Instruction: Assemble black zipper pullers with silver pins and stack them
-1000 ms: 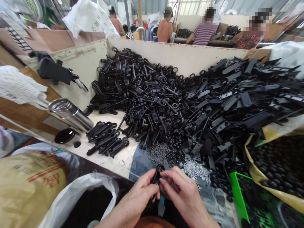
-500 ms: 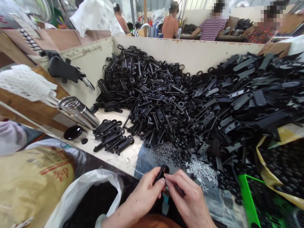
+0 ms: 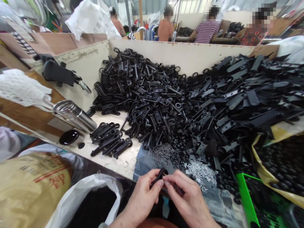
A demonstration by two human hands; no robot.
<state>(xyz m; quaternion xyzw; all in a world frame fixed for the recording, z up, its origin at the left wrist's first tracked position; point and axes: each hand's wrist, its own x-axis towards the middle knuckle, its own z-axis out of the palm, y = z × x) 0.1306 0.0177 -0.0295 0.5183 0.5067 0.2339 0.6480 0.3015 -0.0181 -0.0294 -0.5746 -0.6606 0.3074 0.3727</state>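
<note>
My left hand (image 3: 147, 192) is closed round a black plastic part with a ring-shaped end (image 3: 161, 172); the rest of the part is hidden by my fingers. Close against it, my right hand (image 3: 185, 192) is pinched at the ring end, and what its fingertips hold is too small to make out. Both hands are over the near edge of the bench. Just beyond them lie a heap of small dark screws (image 3: 163, 152) and a pile of silvery pins (image 3: 200, 172) on a blue-grey cloth (image 3: 143, 161).
Black ringed parts (image 3: 147, 91) and flat black pieces (image 3: 244, 91) are heaped behind. Several parts (image 3: 110, 139) lie left, beside a steel cup (image 3: 76, 115). A white sack (image 3: 114, 186) stands front left, a green crate (image 3: 245, 199) right. People sit at the back.
The view has shifted slightly, so the bench sits a little further left and lower. Both hands stay together at the black part, with only small finger movement.
</note>
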